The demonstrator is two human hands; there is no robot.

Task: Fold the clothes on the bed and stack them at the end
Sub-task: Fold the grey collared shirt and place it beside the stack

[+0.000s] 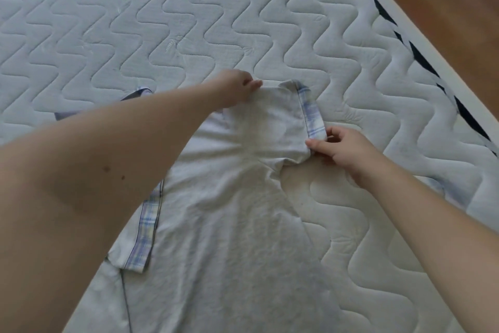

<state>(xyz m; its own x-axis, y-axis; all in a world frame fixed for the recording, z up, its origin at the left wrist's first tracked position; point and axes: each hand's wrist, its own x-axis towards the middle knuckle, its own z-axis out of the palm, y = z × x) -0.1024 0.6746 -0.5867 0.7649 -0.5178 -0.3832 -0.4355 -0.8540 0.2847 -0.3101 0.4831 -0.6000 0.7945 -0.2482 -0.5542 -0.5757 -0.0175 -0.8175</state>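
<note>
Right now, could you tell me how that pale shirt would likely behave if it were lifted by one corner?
The shirt would probably droop: it lies creased and bunched between the left hand and the right hand. It looks thin, so likely light. It may drag on the quilted mattress rather than slide, though that is uncertain.

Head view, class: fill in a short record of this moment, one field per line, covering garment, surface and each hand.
garment: pale grey shirt with plaid sleeve cuffs, spread flat, sleeve folded inward
surface: quilted mattress
left hand: holds the shirt's far edge
right hand: pinches the plaid cuff
stack: none in view
</note>
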